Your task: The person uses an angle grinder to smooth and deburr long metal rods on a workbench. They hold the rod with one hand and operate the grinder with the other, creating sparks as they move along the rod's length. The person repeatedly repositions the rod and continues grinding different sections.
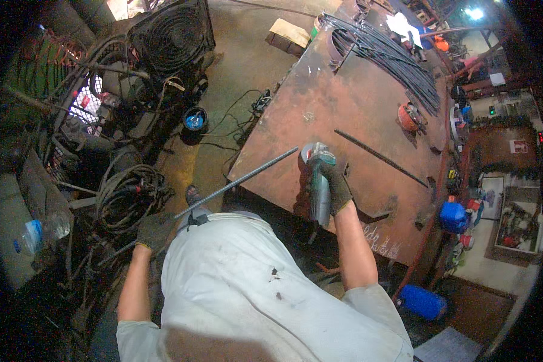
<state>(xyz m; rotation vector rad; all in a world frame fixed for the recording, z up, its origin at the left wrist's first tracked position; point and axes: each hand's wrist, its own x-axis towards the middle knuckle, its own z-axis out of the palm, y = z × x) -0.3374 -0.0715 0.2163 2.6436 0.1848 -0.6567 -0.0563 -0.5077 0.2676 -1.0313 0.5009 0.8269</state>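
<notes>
My left hand (155, 232), in a dark work glove, is closed around a ribbed steel bar (241, 180). The bar slants up to the right, and its far end reaches over the edge of the rusty steel table (271, 127). In my gloved right hand (339, 186) is a green and grey angle grinder (321, 199), its body pointing back toward me. The grinder's disc (308, 152) is just right of the bar's tip, and I cannot tell whether they touch. A second dark bar (380, 158) lies on the tabletop, right of the grinder.
A bundle of thin rods (398, 63) covers the table's far end, with a red-orange tool (410, 117) nearer. Coiled cables (133, 196) and a plastic bottle (33, 235) are at left. A bucket (194, 120) stands on the floor. Blue containers (452, 215) sit at right.
</notes>
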